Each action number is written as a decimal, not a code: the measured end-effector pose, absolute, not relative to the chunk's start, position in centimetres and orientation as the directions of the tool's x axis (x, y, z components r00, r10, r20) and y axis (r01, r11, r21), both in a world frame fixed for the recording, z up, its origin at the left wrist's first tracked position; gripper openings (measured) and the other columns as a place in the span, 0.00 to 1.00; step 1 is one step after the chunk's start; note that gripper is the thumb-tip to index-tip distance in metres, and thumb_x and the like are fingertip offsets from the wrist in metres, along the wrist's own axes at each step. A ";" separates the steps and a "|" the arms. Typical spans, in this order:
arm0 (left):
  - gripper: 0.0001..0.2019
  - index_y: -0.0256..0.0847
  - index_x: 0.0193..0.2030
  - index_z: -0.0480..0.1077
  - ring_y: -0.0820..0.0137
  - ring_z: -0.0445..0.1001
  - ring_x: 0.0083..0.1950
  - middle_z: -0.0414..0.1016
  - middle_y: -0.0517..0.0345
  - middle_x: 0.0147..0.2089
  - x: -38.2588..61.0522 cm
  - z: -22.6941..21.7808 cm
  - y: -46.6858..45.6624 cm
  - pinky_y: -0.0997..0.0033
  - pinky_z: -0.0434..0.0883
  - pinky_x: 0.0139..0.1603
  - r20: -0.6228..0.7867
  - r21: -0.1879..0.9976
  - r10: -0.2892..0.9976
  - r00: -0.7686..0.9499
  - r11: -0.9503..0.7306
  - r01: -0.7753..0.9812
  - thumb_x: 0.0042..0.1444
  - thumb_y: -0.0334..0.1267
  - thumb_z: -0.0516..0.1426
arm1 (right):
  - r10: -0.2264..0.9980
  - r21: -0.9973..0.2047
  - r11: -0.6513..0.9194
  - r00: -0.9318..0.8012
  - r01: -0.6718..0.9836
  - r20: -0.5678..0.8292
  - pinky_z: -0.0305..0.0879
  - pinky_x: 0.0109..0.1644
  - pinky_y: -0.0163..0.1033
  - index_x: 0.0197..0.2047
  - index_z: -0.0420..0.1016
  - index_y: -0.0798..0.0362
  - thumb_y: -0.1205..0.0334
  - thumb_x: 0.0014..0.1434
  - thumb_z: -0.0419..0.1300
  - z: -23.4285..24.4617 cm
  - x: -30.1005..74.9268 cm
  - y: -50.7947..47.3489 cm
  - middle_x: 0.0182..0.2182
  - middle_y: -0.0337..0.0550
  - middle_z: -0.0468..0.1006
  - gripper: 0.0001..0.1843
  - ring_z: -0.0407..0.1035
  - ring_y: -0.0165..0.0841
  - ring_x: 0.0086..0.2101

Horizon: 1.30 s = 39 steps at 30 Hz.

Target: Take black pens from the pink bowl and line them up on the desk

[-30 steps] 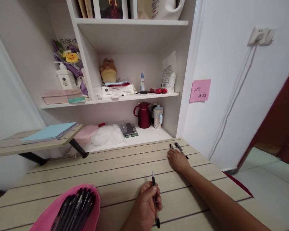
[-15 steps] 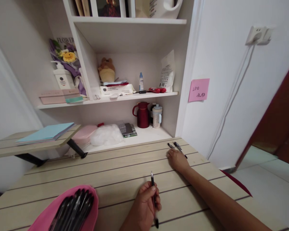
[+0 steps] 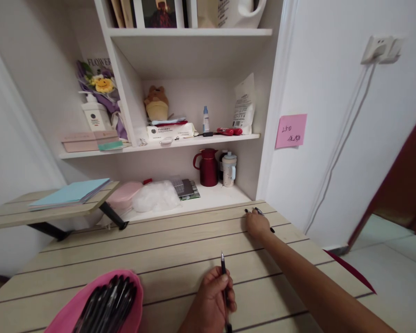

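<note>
My left hand (image 3: 213, 300) is closed round a black pen (image 3: 223, 273) near the front edge of the wooden table (image 3: 125, 249), with the pen's tip pointing away from me. My right arm reaches to the table's far right corner. There my right hand (image 3: 257, 225) lies over two black pens (image 3: 260, 212), its fingers curled down onto them. Their ends stick out on both sides of the hand. A pink pouch (image 3: 69, 310) holding several black pens (image 3: 107, 300) sits at the bottom left.
Behind the table stands a white shelf unit (image 3: 194, 138) with a dark red jug (image 3: 207, 167), a mug, a clear plastic bag and a pink case. A small side table (image 3: 27, 212) with a blue folder is at left. A pink sticky note (image 3: 290, 131) hangs on the right wall.
My right hand has slid forward from just beside the two pens to on top of them. My left hand with its pen has kept its place.
</note>
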<state>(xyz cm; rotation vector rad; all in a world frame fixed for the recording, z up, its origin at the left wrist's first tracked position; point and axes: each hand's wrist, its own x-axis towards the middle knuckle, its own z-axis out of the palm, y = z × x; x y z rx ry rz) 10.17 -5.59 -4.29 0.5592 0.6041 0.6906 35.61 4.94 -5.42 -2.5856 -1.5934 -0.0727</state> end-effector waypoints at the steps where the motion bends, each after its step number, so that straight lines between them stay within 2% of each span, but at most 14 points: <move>1: 0.12 0.39 0.30 0.62 0.81 0.60 0.21 0.63 0.65 0.24 10.2 -4.3 -5.6 0.77 0.52 0.23 -0.323 0.644 0.716 0.619 0.645 -0.411 0.40 0.33 0.61 | 0.886 -0.060 -0.450 0.454 0.891 0.090 0.62 0.40 0.42 0.46 0.71 0.60 0.71 0.56 0.44 -5.5 35.7 5.0 0.49 0.62 0.66 0.19 0.69 0.40 0.41; 11: 0.12 0.39 0.30 0.62 0.81 0.60 0.20 0.64 0.65 0.24 10.2 -4.4 -5.5 0.77 0.52 0.22 -0.327 0.643 0.717 0.615 0.646 -0.412 0.40 0.34 0.61 | 0.886 -0.071 -0.448 0.454 0.891 0.100 0.62 0.40 0.42 0.46 0.71 0.60 0.72 0.56 0.43 -5.5 36.0 5.0 0.49 0.63 0.65 0.20 0.69 0.40 0.41; 20: 0.11 0.39 0.31 0.63 0.80 0.61 0.20 0.64 0.64 0.24 10.2 -4.6 -5.4 0.77 0.53 0.22 -0.301 0.655 0.734 0.609 0.623 -0.428 0.41 0.34 0.61 | 0.893 -0.142 -0.406 0.425 0.903 0.150 0.60 0.39 0.41 0.48 0.69 0.58 0.71 0.57 0.45 -4.7 35.6 3.5 0.47 0.62 0.67 0.19 0.69 0.39 0.38; 24: 0.11 0.39 0.31 0.62 0.81 0.61 0.21 0.64 0.65 0.25 10.2 -4.8 -5.4 0.78 0.53 0.23 -0.296 0.656 0.737 0.608 0.619 -0.431 0.43 0.35 0.61 | 0.894 -0.188 -0.367 0.401 0.911 0.198 0.59 0.39 0.39 0.42 0.71 0.59 0.66 0.58 0.46 -4.0 33.5 2.1 0.43 0.59 0.70 0.14 0.68 0.38 0.38; 26: 0.10 0.39 0.32 0.62 0.81 0.61 0.21 0.64 0.65 0.26 10.2 -4.9 -5.3 0.78 0.53 0.23 -0.285 0.655 0.737 0.613 0.617 -0.437 0.45 0.35 0.60 | 0.910 -0.297 -0.293 0.360 0.909 0.205 0.60 0.37 0.36 0.35 0.72 0.57 0.59 0.60 0.45 -3.6 31.1 0.6 0.35 0.52 0.73 0.17 0.68 0.35 0.35; 27: 0.10 0.39 0.32 0.62 0.82 0.60 0.21 0.64 0.65 0.26 10.2 -5.0 -5.3 0.78 0.53 0.23 -0.276 0.655 0.738 0.616 0.614 -0.441 0.46 0.36 0.60 | 0.932 -0.496 -0.180 0.308 0.849 0.189 0.60 0.35 0.35 0.31 0.72 0.56 0.54 0.60 0.45 -3.4 29.6 -0.4 0.30 0.49 0.74 0.19 0.68 0.33 0.31; 28: 0.10 0.39 0.33 0.62 0.82 0.61 0.21 0.64 0.65 0.26 10.3 -5.1 -5.2 0.78 0.53 0.23 -0.265 0.655 0.740 0.618 0.608 -0.447 0.46 0.36 0.60 | 0.957 -0.709 -0.062 0.243 0.702 0.157 0.60 0.31 0.35 0.27 0.70 0.56 0.49 0.60 0.44 -3.2 28.0 -1.5 0.24 0.45 0.73 0.23 0.67 0.32 0.27; 29: 0.10 0.39 0.33 0.63 0.82 0.61 0.21 0.64 0.65 0.26 10.3 -5.2 -5.2 0.78 0.54 0.23 -0.251 0.658 0.744 0.619 0.601 -0.455 0.47 0.36 0.60 | 0.975 -0.868 0.011 0.188 0.497 0.119 0.59 0.29 0.34 0.26 0.69 0.56 0.45 0.59 0.43 -3.0 26.4 -2.6 0.22 0.43 0.72 0.26 0.65 0.30 0.24; 30: 0.10 0.39 0.34 0.63 0.82 0.61 0.22 0.64 0.65 0.27 10.3 -5.3 -5.2 0.79 0.54 0.23 -0.234 0.661 0.750 0.619 0.590 -0.464 0.47 0.37 0.60 | 0.986 -0.953 0.041 0.141 0.299 0.087 0.58 0.27 0.34 0.26 0.69 0.55 0.43 0.57 0.44 -2.8 24.9 -3.7 0.21 0.41 0.71 0.26 0.64 0.29 0.22; 32: 0.11 0.39 0.35 0.64 0.82 0.60 0.21 0.64 0.64 0.27 10.4 -5.4 -5.3 0.79 0.54 0.23 -0.196 0.677 0.766 0.612 0.557 -0.481 0.46 0.37 0.61 | 0.996 -0.999 0.031 0.089 0.029 0.034 0.56 0.22 0.33 0.24 0.66 0.54 0.41 0.51 0.52 -2.7 22.5 -5.5 0.16 0.36 0.67 0.23 0.61 0.26 0.17; 34: 0.12 0.38 0.36 0.65 0.82 0.60 0.21 0.64 0.64 0.25 10.5 -5.5 -5.4 0.79 0.53 0.21 -0.158 0.699 0.784 0.601 0.519 -0.493 0.44 0.37 0.62 | 0.990 -0.995 0.029 0.140 -0.099 0.015 0.53 0.19 0.31 0.25 0.65 0.54 0.44 0.44 0.60 -2.8 21.1 -6.5 0.14 0.32 0.65 0.20 0.57 0.24 0.15; 36: 0.13 0.37 0.35 0.66 0.81 0.59 0.20 0.64 0.64 0.24 10.6 -5.4 -5.4 0.79 0.52 0.20 -0.136 0.720 0.796 0.589 0.488 -0.494 0.43 0.37 0.62 | 0.971 -0.989 0.060 0.237 -0.135 0.027 0.53 0.17 0.30 0.26 0.65 0.54 0.48 0.41 0.64 -3.3 20.5 -6.9 0.16 0.31 0.65 0.19 0.57 0.23 0.15; 39: 0.14 0.36 0.35 0.67 0.82 0.58 0.19 0.66 0.63 0.24 10.7 -5.3 -5.5 0.79 0.51 0.19 -0.144 0.735 0.811 0.567 0.471 -0.488 0.41 0.37 0.63 | 0.951 -0.988 0.085 0.306 -0.128 0.042 0.51 0.14 0.30 0.28 0.66 0.53 0.50 0.41 0.65 -4.1 20.1 -6.9 0.17 0.31 0.65 0.17 0.56 0.23 0.14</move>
